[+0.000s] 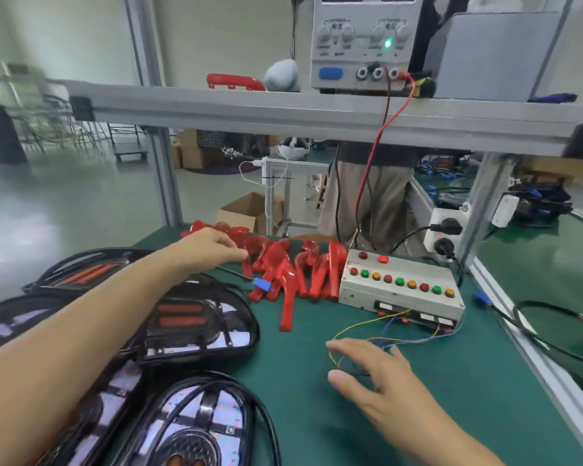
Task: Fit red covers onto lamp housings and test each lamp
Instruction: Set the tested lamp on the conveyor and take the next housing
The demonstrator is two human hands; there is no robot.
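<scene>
Both hands hold nothing. Reaching far across the green bench (pixel 297 381), the left hand (pixel 212 245) has its fingers loosely bent, their tips at the near edge of the pile of red covers (pixel 283 270) — whether they actually touch the plastic is too blurred to tell. Nearer the person, the right hand (pixel 374 375) hovers palm-down with fingers spread and relaxed, over a tangle of thin coloured wires (pixel 381 341) that run back to the grey test box (pixel 401 287).

That pile lies at the far middle of the bench, just left of the test box, the pieces heaped across one another. A small blue connector (pixel 262 284) sits against the front of the heap. Black lamp housings (pixel 196 324) crowd the left side of the bench, partly under the outstretched left forearm, with another at the bottom edge of the view.

Along the top of the test box runs a row of red, green and amber buttons. On the shelf above stands a power supply (pixel 364 42) with a green light on — a red lead (pixel 377 142) drops from it towards the bench.
</scene>
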